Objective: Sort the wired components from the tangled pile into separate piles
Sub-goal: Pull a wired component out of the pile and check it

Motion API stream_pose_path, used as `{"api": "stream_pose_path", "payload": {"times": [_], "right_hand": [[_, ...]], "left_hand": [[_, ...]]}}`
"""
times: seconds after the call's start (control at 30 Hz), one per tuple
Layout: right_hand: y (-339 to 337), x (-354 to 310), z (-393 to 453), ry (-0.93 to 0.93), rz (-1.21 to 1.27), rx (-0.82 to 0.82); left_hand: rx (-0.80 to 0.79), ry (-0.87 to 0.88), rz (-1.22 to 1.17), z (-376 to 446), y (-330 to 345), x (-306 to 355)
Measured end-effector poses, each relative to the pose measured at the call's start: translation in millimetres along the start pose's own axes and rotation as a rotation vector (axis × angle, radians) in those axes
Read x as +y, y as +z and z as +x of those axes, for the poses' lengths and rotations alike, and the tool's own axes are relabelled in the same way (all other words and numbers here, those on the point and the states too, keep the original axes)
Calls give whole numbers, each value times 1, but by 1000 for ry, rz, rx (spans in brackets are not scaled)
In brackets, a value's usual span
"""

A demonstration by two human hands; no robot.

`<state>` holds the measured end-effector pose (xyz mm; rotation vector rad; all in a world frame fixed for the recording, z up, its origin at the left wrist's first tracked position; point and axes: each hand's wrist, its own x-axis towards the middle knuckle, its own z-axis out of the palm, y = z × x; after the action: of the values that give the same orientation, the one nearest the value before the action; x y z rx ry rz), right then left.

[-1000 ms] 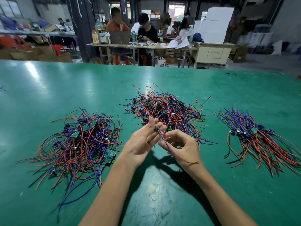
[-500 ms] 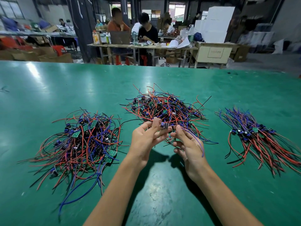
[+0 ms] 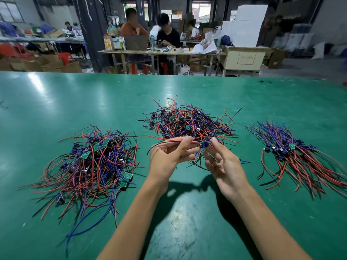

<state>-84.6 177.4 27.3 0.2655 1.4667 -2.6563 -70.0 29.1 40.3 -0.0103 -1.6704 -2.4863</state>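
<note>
Mostly green surface (image 3: 56,102) w/ piles; both hands' grip pinches one component (image 3: 203,145) near middle pile (image 3: 187,122); workshop tables beyond.

Bare green desk (image 3: 78,102) lay open between the loose tangle of red, blue and black wires at the left (image 3: 88,166) and the tangled central heap of wired parts (image 3: 187,122), and again between that heap and the neater fanned bundle of red and blue wires at the right (image 3: 300,156). The near desk surface around both forearms was open. The left hand (image 3: 167,160) and right hand (image 3: 223,166) blocked the heap's near edge.
</note>
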Motion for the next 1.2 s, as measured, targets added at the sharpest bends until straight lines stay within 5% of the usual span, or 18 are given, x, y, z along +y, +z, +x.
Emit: {"api": "stream_pose_path", "payload": {"times": [0.27, 0.43, 0.6, 0.77, 1.2], "right_hand": [[-10, -13, 7, -60, 2, 101], [-13, -18, 4, 3, -181, -57], [-8, -12, 1, -38, -405, -200], [-9, -4, 3, -144, -490, -177], [11, 20, -3, -126, -356, -158]], "left_hand": [[128, 128, 57, 9, -26, 14], [76, -6, -250, 15, -53, 18], [-155, -243, 282, 11, -30, 10], [-378, -215, 278, -1, -15, -3], [-239, -194, 347, -3, -6, -11]]}}
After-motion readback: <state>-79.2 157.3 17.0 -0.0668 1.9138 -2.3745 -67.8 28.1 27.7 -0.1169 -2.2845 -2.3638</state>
